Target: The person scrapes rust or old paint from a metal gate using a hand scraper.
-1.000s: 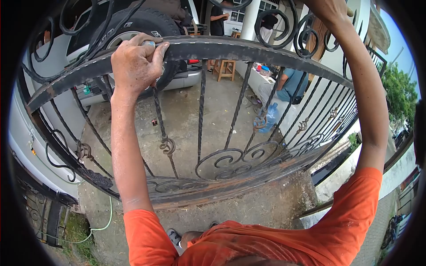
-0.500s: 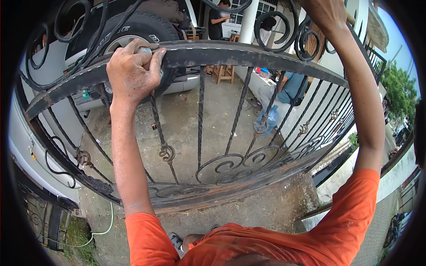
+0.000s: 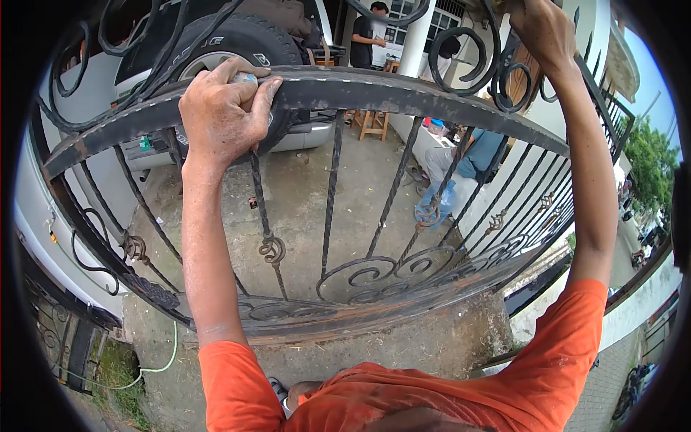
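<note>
A black iron gate [image 3: 425, 99] with twisted bars and scrolls stretches across the view. My left hand [image 3: 224, 111] rests on its curved top rail, fingers closed around a small bluish-grey thing I cannot make out. Higher up at the right, my right hand [image 3: 541, 29] is raised beside the black scrollwork [image 3: 471, 61] above the rail. Its fingers are bent and partly cut off by the top edge, so what they hold is hidden.
Behind the gate are a vehicle's spare tyre [image 3: 245, 43], a wooden stool [image 3: 372, 124], a standing person [image 3: 368, 36] and a seated person in blue [image 3: 484, 153]. A green hose [image 3: 175, 353] lies at the lower left.
The view has shifted slightly, so the gate and background sit a little further right and lower. My right hand's fingers have moved slightly; my left hand keeps its place on the rail.
</note>
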Motion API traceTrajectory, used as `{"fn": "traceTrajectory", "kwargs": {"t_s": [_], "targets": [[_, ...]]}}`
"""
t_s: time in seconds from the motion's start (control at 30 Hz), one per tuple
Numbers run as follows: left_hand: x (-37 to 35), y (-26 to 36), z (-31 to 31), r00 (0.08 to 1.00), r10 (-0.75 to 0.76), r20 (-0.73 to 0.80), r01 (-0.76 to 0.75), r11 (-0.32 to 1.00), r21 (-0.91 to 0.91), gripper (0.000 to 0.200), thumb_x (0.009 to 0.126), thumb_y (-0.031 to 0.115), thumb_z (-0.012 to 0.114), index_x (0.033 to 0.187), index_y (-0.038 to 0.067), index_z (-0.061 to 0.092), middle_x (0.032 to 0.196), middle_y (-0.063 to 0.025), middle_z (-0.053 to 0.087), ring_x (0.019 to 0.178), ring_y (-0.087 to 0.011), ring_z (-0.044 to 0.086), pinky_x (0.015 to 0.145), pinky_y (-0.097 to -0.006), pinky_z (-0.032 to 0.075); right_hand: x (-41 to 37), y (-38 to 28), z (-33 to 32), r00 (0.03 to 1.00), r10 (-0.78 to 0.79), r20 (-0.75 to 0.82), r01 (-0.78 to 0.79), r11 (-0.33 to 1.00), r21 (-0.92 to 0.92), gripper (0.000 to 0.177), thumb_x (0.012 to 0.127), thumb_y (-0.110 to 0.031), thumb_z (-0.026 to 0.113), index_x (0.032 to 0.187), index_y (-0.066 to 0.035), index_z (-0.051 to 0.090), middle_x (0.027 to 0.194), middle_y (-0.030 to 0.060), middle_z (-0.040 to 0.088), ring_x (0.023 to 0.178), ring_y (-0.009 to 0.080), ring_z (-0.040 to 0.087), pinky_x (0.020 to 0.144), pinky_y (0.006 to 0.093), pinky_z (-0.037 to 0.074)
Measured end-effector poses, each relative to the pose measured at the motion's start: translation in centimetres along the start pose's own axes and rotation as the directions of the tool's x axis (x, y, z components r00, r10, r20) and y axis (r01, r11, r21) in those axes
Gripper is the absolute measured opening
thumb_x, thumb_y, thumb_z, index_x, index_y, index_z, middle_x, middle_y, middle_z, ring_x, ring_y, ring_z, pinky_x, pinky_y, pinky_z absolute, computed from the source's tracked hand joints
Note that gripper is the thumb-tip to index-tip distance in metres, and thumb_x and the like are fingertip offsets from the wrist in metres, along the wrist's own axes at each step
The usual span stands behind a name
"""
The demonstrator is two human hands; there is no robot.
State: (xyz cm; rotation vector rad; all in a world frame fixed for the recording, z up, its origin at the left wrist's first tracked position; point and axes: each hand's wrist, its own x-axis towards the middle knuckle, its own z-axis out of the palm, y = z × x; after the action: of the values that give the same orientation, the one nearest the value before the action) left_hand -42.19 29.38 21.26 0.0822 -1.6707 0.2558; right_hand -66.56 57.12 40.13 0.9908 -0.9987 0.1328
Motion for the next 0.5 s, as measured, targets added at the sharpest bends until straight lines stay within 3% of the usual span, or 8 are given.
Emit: {"fn": "traceTrajectory", "kwargs": {"t_s": [0.23,0.3,0.33,0.37,0.4,0.43,0.47,0.5], "targets": [[0.1,0.3,0.1,1.000,-0.009,-0.017,0.010,1.000,0.011,0.031,0.077,0.017,0.080,0.055,0.002,0.063,0.085,-0.0038,0.071,0.060,-0.0191,0.055,0.059,-0.0336,0.045,0.0,-1.4,1.4,0.994,-0.055,-0.098,0.050,0.997,-0.060,0.012,0.084,0.000,0.055,0.095,-0.003,0.056,0.071,0.0167,0.063,0.064,0.0370,0.065,0.056,0.0456,0.052],[0.0,0.4,0.2,1.000,-0.017,-0.007,0.018,1.000,0.017,0.032,0.077,0.017,0.080,0.054,0.002,0.063,0.084,-0.0039,0.071,0.060,-0.0191,0.054,0.058,-0.0336,0.044,-0.8,-2.2,1.6,0.997,0.005,-0.071,-0.012,0.994,-0.105,0.013,0.083,0.001,0.055,0.095,-0.002,0.056,0.075,0.0160,0.065,0.064,0.0370,0.066,0.056,0.0471,0.052],[0.0,0.5,0.2,1.000,-0.015,-0.010,0.016,0.999,0.030,0.032,0.077,0.017,0.080,0.054,0.002,0.063,0.084,-0.0040,0.071,0.060,-0.0190,0.054,0.058,-0.0336,0.044,-1.0,-2.7,1.5,0.986,0.167,0.018,-0.166,0.985,-0.052,0.017,0.087,-0.001,0.057,0.104,0.001,0.058,0.083,0.0200,0.067,0.074,0.0413,0.067,0.064,0.0460,0.053],[0.0,0.5,0.3,1.000,-0.012,-0.015,0.012,0.999,0.042,0.032,0.077,0.017,0.080,0.054,0.002,0.063,0.083,-0.0040,0.070,0.060,-0.0188,0.054,0.058,-0.0337,0.044,-1.1,-2.6,1.8,0.986,0.164,0.018,-0.163,0.985,-0.053,0.017,0.087,-0.001,0.057,0.104,0.001,0.058,0.083,0.0200,0.067,0.074,0.0413,0.067,0.064,0.0460,0.053],[0.1,0.5,0.3,1.000,-0.013,-0.017,0.013,0.999,0.042,0.032,0.077,0.017,0.080,0.054,0.002,0.063,0.083,-0.0040,0.070,0.060,-0.0188,0.054,0.058,-0.0337,0.044,-1.0,-2.3,2.5,0.975,0.223,0.020,-0.222,0.948,0.229,0.022,0.089,-0.003,0.058,0.110,0.002,0.058,0.087,0.0233,0.067,0.081,0.0439,0.066,0.069,0.0453,0.053],[0.0,0.4,0.3,1.000,-0.018,-0.011,0.019,0.999,0.036,0.032,0.077,0.017,0.080,0.054,0.002,0.063,0.083,-0.0044,0.070,0.060,-0.0188,0.054,0.058,-0.0338,0.044,-0.8,-2.2,2.8,0.960,0.277,0.038,-0.259,0.830,0.493,0.026,0.091,-0.005,0.059,0.115,0.003,0.058,0.091,0.0267,0.067,0.087,0.0465,0.065,0.075,0.0447,0.053],[0.0,0.4,0.3,1.000,-0.026,-0.006,0.026,0.999,0.033,0.032,0.077,0.017,0.080,0.054,0.002,0.063,0.083,-0.0047,0.070,0.060,-0.0188,0.054,0.058,-0.0340,0.044,-0.6,-1.4,2.3,0.951,0.269,0.156,-0.311,0.823,0.476,0.033,0.093,-0.009,0.060,0.124,0.003,0.056,0.094,0.0313,0.065,0.096,0.0491,0.063,0.082,0.0432,0.051],[0.0,0.3,0.2,0.999,-0.030,-0.010,0.031,0.999,0.040,0.032,0.077,0.017,0.080,0.054,0.002,0.063,0.083,-0.0047,0.070,0.060,-0.0188,0.054,0.058,-0.0340,0.044,-0.5,-1.3,2.4,0.953,0.263,0.152,-0.304,0.822,0.482,0.033,0.093,-0.009,0.060,0.124,0.003,0.056,0.094,0.0313,0.065,0.096,0.0491,0.063,0.082,0.0432,0.051]]}}
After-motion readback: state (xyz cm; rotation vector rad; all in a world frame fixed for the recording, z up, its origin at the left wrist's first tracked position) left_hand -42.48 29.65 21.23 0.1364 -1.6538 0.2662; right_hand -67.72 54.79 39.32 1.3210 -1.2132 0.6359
